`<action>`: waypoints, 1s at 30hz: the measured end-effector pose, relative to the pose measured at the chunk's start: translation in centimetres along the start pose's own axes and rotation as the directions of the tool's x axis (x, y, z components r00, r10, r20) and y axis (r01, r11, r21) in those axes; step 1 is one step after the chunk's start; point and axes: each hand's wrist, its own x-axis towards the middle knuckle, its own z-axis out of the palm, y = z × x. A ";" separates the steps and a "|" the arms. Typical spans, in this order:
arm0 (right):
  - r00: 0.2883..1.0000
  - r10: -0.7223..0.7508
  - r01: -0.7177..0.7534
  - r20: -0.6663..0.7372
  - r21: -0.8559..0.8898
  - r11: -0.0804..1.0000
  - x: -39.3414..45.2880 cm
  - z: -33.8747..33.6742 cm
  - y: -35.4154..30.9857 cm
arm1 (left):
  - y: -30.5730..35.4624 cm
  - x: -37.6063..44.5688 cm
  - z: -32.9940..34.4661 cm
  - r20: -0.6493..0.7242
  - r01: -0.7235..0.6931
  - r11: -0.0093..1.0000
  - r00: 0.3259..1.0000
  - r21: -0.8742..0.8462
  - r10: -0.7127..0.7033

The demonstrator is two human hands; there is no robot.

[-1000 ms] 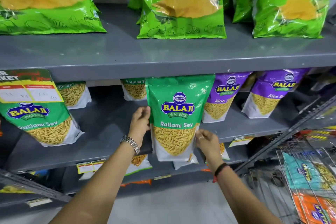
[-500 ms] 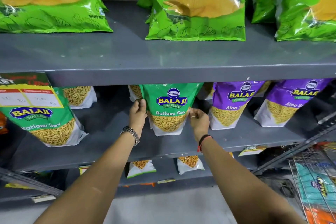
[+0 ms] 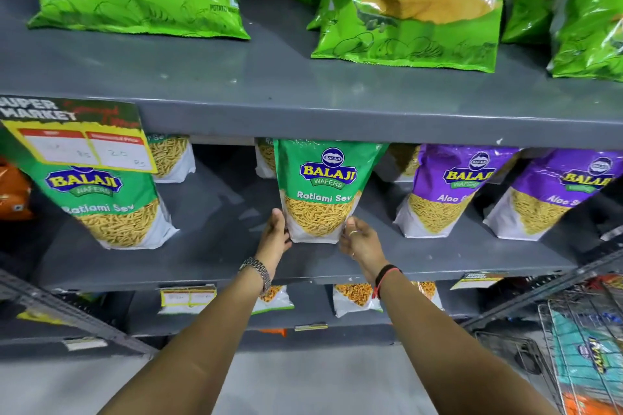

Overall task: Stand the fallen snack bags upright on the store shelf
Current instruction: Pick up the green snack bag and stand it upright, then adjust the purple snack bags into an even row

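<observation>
Far left, middle shelf (image 3: 303, 266): green Balaji Wafers "Ratlami Sev" bag (image 3: 111, 209), partly behind a "SUPER MARKET" price tag (image 3: 72, 135); handwritten price unclear. Centre: second green "Ratlami Sev" bag (image 3: 323, 192), upright, base on the shelf. Left hand (image 3: 274, 236) presses its lower left edge, right hand (image 3: 359, 241) its lower right corner; both grip the bag between them. Right: two purple Balaji "Aloo S…" bags (image 3: 448, 192), upright, well apart from the hands.

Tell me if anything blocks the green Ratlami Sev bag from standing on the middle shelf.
Nothing visible does. The Ratlami Sev bag stands upright on the middle shelf, with the left hand and right hand at its lower corners. The purple bag stands apart.
</observation>
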 end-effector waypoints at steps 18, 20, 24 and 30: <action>0.943 0.024 -0.076 -0.333 -0.143 0.987 -0.7 0.7 1.9 | -2.3 0.5 -5.0 -0.244 -0.045 0.928 0.968 -0.369 -0.050; 0.899 -0.019 -0.052 -0.438 -0.148 0.988 -1.9 -2.6 2.4 | -3.7 0.0 -3.8 -0.310 -0.064 0.941 0.950 -0.333 -0.046; 0.790 -0.089 0.003 -0.607 -0.140 0.990 -2.7 -10.4 2.8 | -5.3 -1.2 1.8 -0.327 -0.045 0.957 0.943 -0.286 -0.053; 0.840 -0.087 0.093 -0.535 -0.015 0.996 1.6 -20.0 0.4 | -4.8 -0.6 13.9 0.112 0.187 0.947 0.980 -0.260 -0.163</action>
